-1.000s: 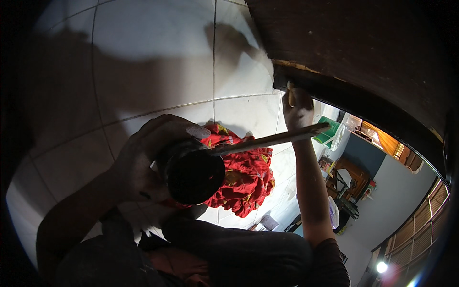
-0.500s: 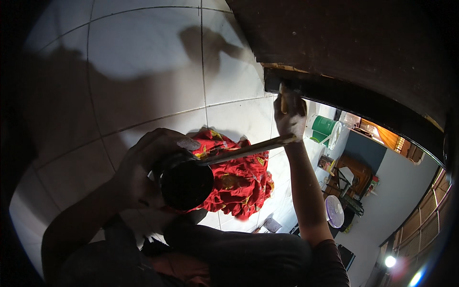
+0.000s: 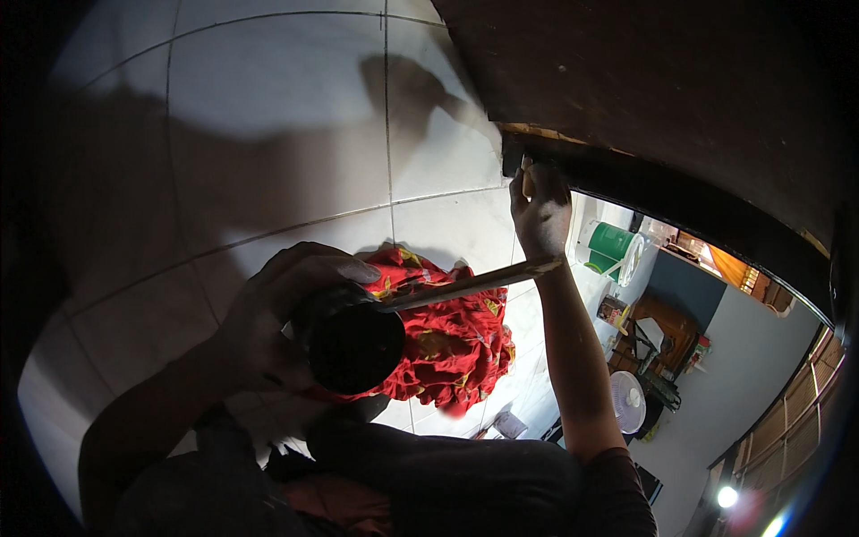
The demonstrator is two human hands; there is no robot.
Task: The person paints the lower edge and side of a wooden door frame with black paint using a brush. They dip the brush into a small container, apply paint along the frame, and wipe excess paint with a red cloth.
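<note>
My left hand (image 3: 259, 313) is wrapped around a dark round can (image 3: 356, 349), tilted so its black mouth shows. A flat wooden stick (image 3: 465, 285) leans out of the can toward my right wrist. In my right hand (image 3: 541, 215) is a paintbrush, of which only the pale handle (image 3: 528, 179) shows clearly; its bristles are lost in shadow. That hand is raised close against the black edge (image 3: 626, 183) of a large dark brown wooden panel (image 3: 644, 80). Beneath the can and stick, a crumpled red patterned cloth (image 3: 447, 349) lies on the tiles.
White floor tiles (image 3: 286, 80) bear the shadow of my arm. Rough bare wood shows along the panel's seam. Farther right are a green and white bucket (image 3: 610, 242), a white fan (image 3: 626, 401), a brown chair-like piece (image 3: 671, 322) and a bright lamp (image 3: 727, 497). My bent knee (image 3: 501, 474) is below.
My right hand has shifted slightly down along the panel's edge, still gripping the brush. The can and stick have moved a little to the right in the picture; the whole view has shifted slightly.
</note>
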